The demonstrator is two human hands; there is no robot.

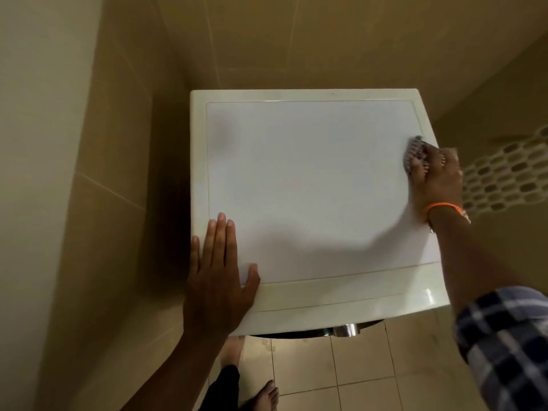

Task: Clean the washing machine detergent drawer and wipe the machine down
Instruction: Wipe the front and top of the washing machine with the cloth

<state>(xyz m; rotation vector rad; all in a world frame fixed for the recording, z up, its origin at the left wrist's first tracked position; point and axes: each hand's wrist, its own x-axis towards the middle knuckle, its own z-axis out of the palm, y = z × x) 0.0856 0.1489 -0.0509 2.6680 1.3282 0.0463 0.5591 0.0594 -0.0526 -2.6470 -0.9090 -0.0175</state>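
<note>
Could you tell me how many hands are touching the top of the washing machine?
2. The left hand rests flat on the near-left corner; the right hand presses a grey cloth at the right edge.
</note>
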